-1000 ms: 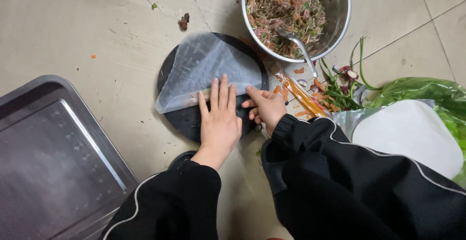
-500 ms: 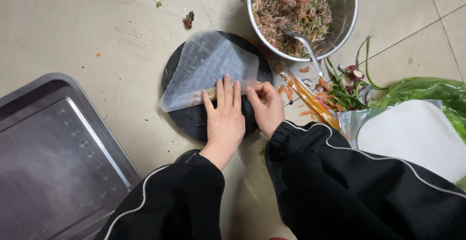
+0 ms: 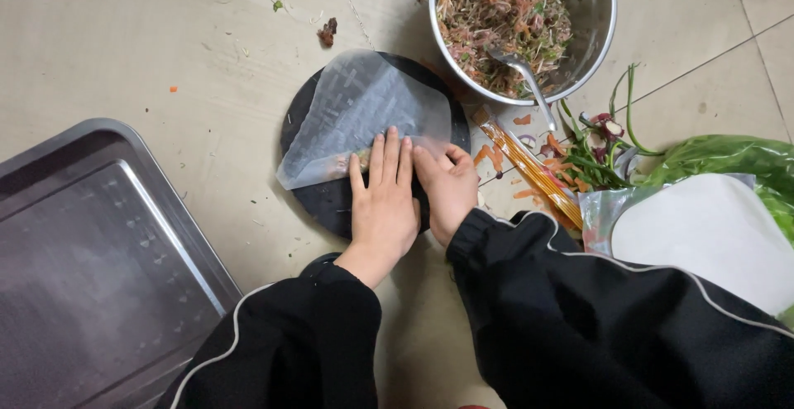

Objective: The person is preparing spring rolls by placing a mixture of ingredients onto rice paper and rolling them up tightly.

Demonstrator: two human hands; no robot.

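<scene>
Floor-level black board [image 3: 322, 202]: wrapper [image 3: 356, 111] roll lies left-right under hands.

The person wears a black long-sleeved jacket of smooth, slightly shiny fabric. A thin white piping line runs along each sleeve (curving over the forearm on both sides). The cuffs are plain black and close snugly at the wrists. The left hand [image 3: 385, 202] and right hand [image 3: 449, 190] are bare, without gloves, rings or a watch.
</scene>
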